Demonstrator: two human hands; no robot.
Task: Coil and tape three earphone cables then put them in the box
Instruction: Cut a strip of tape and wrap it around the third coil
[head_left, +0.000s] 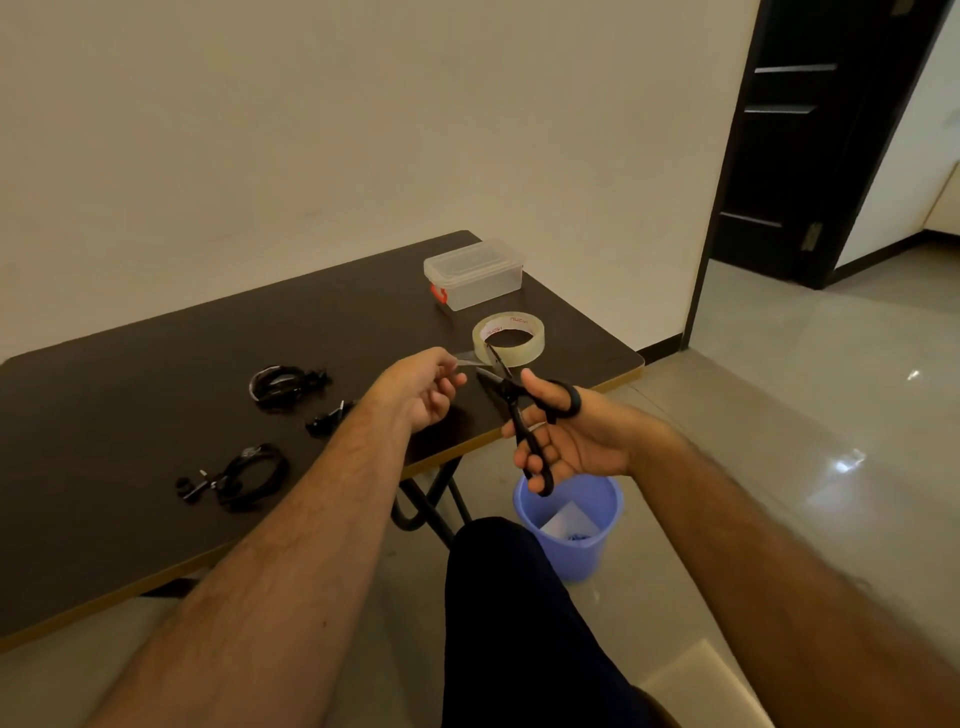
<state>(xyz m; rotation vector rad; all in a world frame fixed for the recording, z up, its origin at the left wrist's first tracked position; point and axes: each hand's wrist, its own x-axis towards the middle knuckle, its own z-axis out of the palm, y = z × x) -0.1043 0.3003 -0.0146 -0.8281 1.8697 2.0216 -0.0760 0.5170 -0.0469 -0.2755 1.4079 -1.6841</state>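
My left hand (423, 387) pinches the free end of a clear tape strip (467, 359) pulled from the tape roll (508, 339) on the dark table (156, 395). My right hand (566, 441) grips black scissors (519, 415), blades parted around the strip beside the roll. Three black earphone cables lie on the table: one coiled (283, 385) at the back, one coiled (244, 475) nearer me, and a third (327, 418) partly hidden behind my left forearm. The clear plastic box (474, 274) with red latches stands lidded at the table's far right corner.
A blue bin (569, 525) with scraps stands on the tiled floor below the table's right edge. My dark-trousered knee (509, 597) is in front of it. A black door (810, 140) stands open at the right. The wall runs behind the table.
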